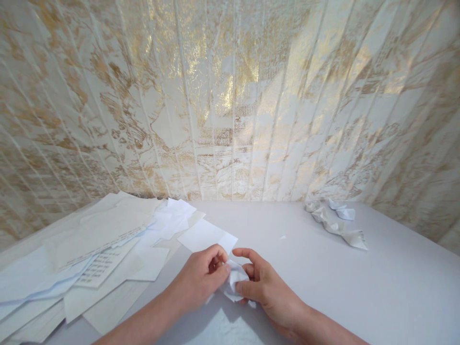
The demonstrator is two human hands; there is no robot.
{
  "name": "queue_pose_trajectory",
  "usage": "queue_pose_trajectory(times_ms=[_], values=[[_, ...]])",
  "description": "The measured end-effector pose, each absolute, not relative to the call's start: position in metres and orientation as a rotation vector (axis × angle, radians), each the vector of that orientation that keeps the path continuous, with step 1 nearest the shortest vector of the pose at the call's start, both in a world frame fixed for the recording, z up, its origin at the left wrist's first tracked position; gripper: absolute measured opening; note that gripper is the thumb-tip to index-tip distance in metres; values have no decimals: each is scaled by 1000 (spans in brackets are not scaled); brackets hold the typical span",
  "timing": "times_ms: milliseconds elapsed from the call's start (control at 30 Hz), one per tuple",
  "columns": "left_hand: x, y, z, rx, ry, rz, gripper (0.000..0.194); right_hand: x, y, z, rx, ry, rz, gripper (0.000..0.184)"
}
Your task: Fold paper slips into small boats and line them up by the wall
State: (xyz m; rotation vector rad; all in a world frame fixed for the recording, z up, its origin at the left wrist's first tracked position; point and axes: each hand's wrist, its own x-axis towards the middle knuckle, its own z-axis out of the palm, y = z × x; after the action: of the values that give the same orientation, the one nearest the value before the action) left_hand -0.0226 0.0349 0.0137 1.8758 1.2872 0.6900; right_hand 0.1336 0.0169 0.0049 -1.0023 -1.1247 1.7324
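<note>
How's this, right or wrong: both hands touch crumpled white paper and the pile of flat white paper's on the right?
Wrong side: the head view shows the pile of flat white paper on the left. The left hand and right hand do touch the crumpled white paper.

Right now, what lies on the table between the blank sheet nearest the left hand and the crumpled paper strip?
The head view shows a small white scrap, probably paper, between the blank sheet and the crumpled strip.
</note>
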Motion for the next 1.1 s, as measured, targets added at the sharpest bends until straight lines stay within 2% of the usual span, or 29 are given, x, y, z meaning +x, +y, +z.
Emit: queue_pose_trajectory(times_ms=[233, 467, 767, 933, 1100], values=[[-19, 34, 12, 2120, 1380, 697, 19, 132, 18, -2, -1062, -1116, 1675, 49], [-16, 27, 15, 2066, 1364, 733, 20, 135, 16, 10, -1078, -1109, 1791, 50], [-20, 32, 14, 1411, 1109, 741, 10, 139, 22, 3, -913, -939, 1896, 45], [-25, 36, 12, 753, 675, 734, 17, 142, 24, 6, -743, -877, 1885, 38], [-22, 33, 3, 512, 507, 840, 23, 143, 26, 8, -618, -860, 1937, 40]])
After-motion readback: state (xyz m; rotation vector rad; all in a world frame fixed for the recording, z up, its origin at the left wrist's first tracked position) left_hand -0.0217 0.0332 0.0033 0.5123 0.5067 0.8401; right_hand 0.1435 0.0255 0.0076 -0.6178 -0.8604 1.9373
